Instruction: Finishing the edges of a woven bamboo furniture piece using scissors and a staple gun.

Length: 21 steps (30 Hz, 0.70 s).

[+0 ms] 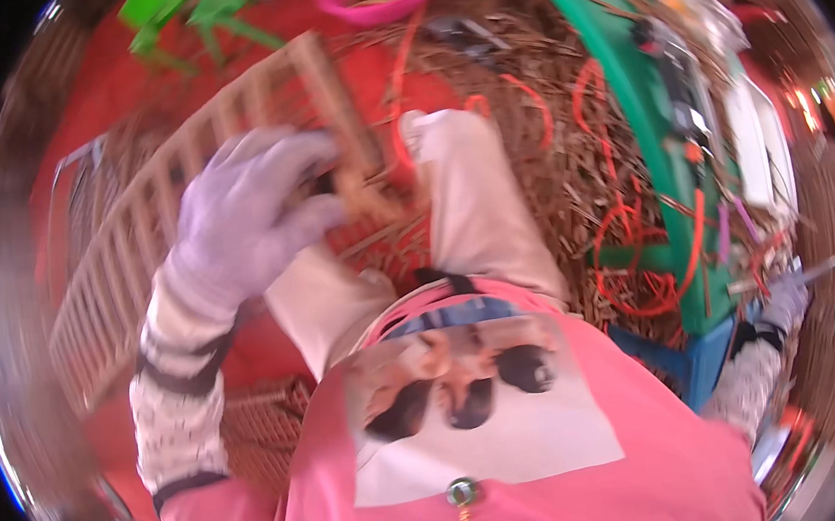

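My left hand [237, 217], in a pale lilac glove, is raised left of my knees with its fingers and thumb curled inward. Between them is something dark and blurred; I cannot make out what it is. Just beyond the fingertips lies a blurred tan piece [366, 200], by the end of a slatted wooden frame [321, 89]. At the far right, my gloved right hand [786, 301] is closed at the table's near end. A thin, pale, blade-like strip [819, 270] sticks out from it; its exact kind is unclear.
On the right stands a green table [639, 109] bearing tools and an orange cord [700, 223]. A blue stool [701, 364] is below its near end. Brown scraps [564, 166] litter the red floor. A pink basin [378, 8] and green stools [217, 8] are at the far side.
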Available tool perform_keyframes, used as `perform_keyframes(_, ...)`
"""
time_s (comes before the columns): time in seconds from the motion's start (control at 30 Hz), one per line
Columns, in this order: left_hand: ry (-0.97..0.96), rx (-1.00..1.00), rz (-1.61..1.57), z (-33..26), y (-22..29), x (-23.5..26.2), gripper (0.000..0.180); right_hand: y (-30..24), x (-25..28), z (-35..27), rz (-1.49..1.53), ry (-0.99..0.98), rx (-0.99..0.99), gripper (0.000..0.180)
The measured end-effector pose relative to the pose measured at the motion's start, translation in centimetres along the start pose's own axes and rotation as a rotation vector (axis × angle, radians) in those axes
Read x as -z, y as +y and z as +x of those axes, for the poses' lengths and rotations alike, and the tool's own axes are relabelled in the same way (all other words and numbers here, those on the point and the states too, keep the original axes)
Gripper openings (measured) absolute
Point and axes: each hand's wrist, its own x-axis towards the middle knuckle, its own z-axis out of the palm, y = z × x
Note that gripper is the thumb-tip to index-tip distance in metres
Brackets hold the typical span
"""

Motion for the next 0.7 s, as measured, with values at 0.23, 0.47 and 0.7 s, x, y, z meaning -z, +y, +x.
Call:
perform_keyframes(0.23,0.117,0.143,-0.045,-1.9,-0.6,-0.7,0.055,-23.7,-28.3,-25.5,-0.487,-0.970,0.119,0.049)
perform_keyframes(0.47,0.131,0.170,-0.043,-2.5,-0.5,-0.6,0.066,-28.9,-37.8,-38.3,-0.354,-1.867,0.900,0.045)
perform_keyframes(0.7,0.157,0.143,-0.059,-2.5,-1.1,-1.0,0.064,-32.3,-38.4,-40.4,-0.679,-1.831,0.804,0.042)
